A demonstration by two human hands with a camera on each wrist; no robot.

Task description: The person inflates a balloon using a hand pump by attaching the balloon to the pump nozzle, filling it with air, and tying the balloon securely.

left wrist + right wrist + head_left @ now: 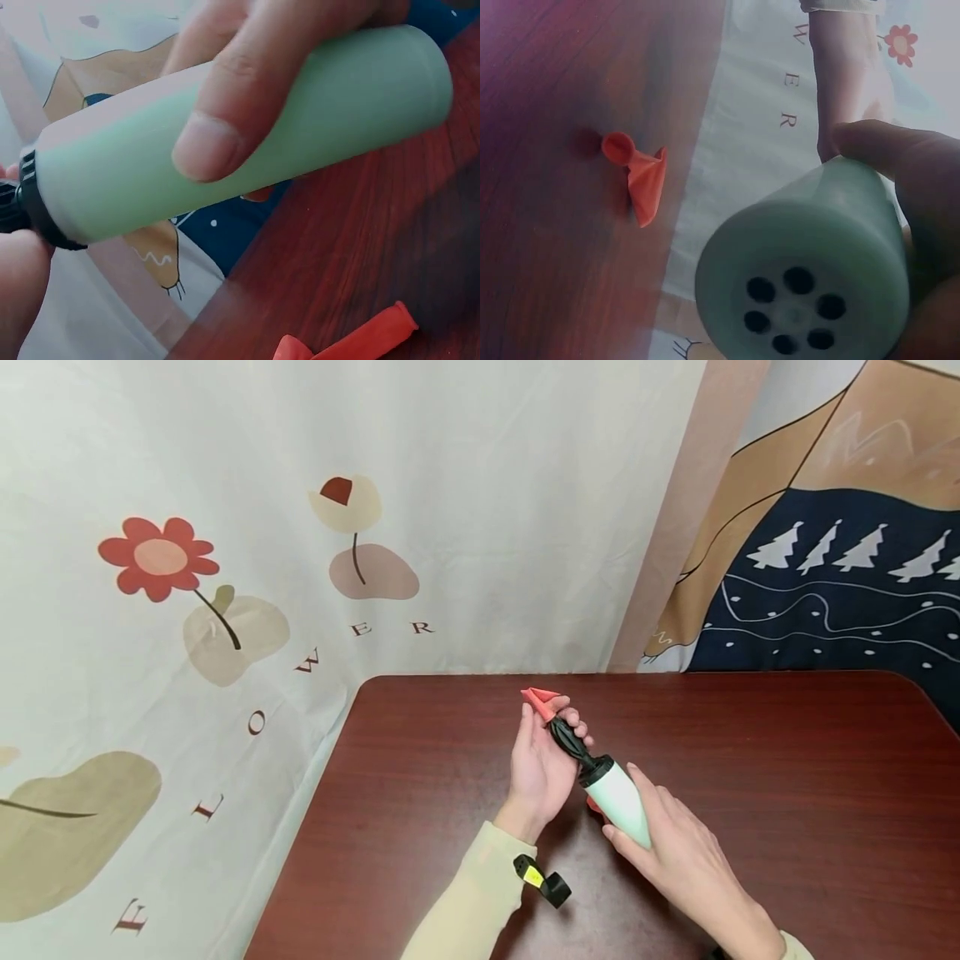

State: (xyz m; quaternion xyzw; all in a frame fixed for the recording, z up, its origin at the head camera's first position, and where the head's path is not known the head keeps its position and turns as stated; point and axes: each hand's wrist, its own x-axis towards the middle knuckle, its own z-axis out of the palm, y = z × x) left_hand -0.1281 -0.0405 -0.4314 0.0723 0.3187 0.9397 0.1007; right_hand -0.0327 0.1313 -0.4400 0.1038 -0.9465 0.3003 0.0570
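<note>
Both hands hold a balloon pump (617,803) with a mint-green barrel and a black ribbed end, tilted above the table. My left hand (537,772) is round the black end (567,739), palm up, its fingers showing past the far side. A limp red balloon (542,703) sits at the tip. My right hand (677,842) grips the barrel, its thumb lying along the side in the left wrist view. Round holes mark the barrel's base (795,311) in the right wrist view. A second red balloon (646,184) lies flat on the table, mostly hidden under the pump in the head view.
The dark red wooden table (420,752) has rounded back corners. Behind and left of it hangs a pale curtain (510,527) printed with flowers and letters; a navy and tan cloth (840,593) hangs at the right. A black strap (542,878) is on the left sleeve.
</note>
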